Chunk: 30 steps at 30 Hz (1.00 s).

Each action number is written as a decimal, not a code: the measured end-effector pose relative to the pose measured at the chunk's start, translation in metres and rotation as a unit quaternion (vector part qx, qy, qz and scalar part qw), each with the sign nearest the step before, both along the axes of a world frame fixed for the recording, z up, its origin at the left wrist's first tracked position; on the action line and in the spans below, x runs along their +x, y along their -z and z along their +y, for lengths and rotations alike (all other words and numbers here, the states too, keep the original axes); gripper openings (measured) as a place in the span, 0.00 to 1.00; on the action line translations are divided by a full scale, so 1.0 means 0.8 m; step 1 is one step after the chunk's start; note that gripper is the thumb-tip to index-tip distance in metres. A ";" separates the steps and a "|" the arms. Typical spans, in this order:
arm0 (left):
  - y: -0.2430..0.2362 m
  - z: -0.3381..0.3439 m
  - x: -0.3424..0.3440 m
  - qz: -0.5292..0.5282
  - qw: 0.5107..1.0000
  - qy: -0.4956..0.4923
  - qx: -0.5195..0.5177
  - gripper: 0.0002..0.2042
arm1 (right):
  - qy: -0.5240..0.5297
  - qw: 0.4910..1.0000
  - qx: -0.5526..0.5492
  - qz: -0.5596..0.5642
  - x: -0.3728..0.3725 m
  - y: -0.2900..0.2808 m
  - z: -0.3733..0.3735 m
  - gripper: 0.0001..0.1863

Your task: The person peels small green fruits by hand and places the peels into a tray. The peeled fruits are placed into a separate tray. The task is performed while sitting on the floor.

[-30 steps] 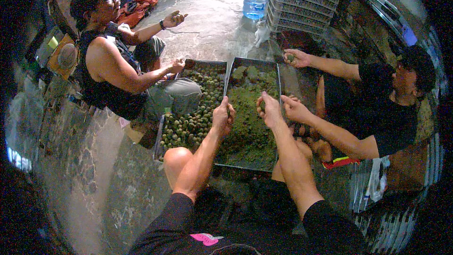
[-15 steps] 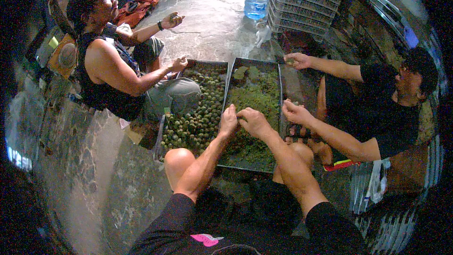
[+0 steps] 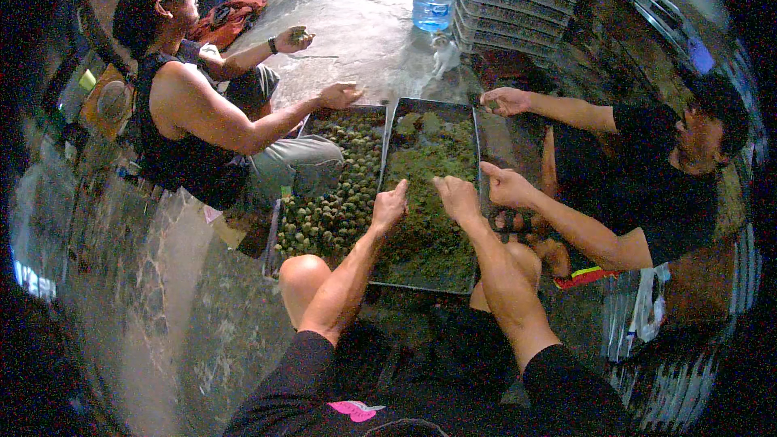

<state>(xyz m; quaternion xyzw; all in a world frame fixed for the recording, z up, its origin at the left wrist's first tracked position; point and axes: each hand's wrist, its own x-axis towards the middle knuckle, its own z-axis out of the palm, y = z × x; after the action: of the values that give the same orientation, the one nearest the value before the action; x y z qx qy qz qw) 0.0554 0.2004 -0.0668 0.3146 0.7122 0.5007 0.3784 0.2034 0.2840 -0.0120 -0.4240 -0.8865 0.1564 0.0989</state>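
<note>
Both hands [image 3: 390, 209] [image 3: 460, 199] curl partly, contents unclear, with the green-littered tray [image 3: 421, 286] beneath.

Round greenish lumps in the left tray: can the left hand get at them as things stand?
Probably yes: the left hand appears close beside the round lumps, with nothing visible blocking the near ones; the co-worker's knee hides some at the left.

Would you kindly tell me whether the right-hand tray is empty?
The right-hand tray is not empty: loose green material lies spread over much of it. Its depth cannot be told.
</note>
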 end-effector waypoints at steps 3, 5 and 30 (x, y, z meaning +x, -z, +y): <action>0.000 0.001 -0.002 -0.114 0.993 0.001 -0.007 0.23 | -0.007 0.995 0.082 0.050 0.005 0.028 0.018 0.16; -0.007 -0.002 0.005 -0.235 0.969 0.022 0.073 0.20 | 0.015 0.993 0.089 0.075 0.004 0.027 0.014 0.11; -0.008 -0.015 -0.037 -0.435 0.883 -0.081 0.157 0.18 | 0.189 0.624 -0.561 0.510 -0.036 0.003 0.007 0.20</action>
<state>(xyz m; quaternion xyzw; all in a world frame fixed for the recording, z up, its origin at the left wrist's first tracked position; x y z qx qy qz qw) 0.0256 0.1881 -0.0603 0.0616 0.4113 0.7213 0.5539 0.1749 0.2893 -0.0142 -0.4077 -0.3346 0.7928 0.3053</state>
